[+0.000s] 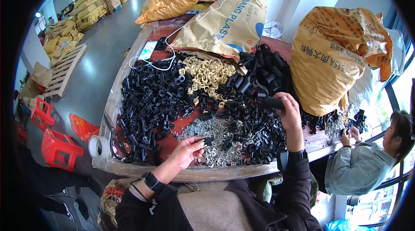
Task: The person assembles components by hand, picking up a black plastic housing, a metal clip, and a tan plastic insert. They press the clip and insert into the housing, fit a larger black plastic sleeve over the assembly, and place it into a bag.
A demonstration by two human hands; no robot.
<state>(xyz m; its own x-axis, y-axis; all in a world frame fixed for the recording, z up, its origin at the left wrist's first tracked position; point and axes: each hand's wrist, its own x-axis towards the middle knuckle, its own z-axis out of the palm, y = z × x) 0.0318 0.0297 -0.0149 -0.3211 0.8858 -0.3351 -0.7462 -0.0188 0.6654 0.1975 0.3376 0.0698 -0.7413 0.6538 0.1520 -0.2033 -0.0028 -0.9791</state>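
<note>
My left hand [186, 151] is closed on a small black plastic fitting [209, 141], held over a heap of small silvery metal clips [222, 153] near the table's front edge. Farther right, my right hand [289, 112] grips a black tube-shaped sleeve [273, 103] beside a pile of similar black sleeves [255, 84]. Many black plastic fittings [149, 101] cover the left of the table. At the middle back lies a mound of gold-coloured clips [207, 73].
A yellow sack [225, 23] lies at the table's back; another [326, 67] stands at right. A phone [148, 50] with a white cable, scissors [116, 134] and a tape roll [99, 147] lie along the left. A co-worker [363, 157] handles parts at right. Red stools [60, 147] stand left.
</note>
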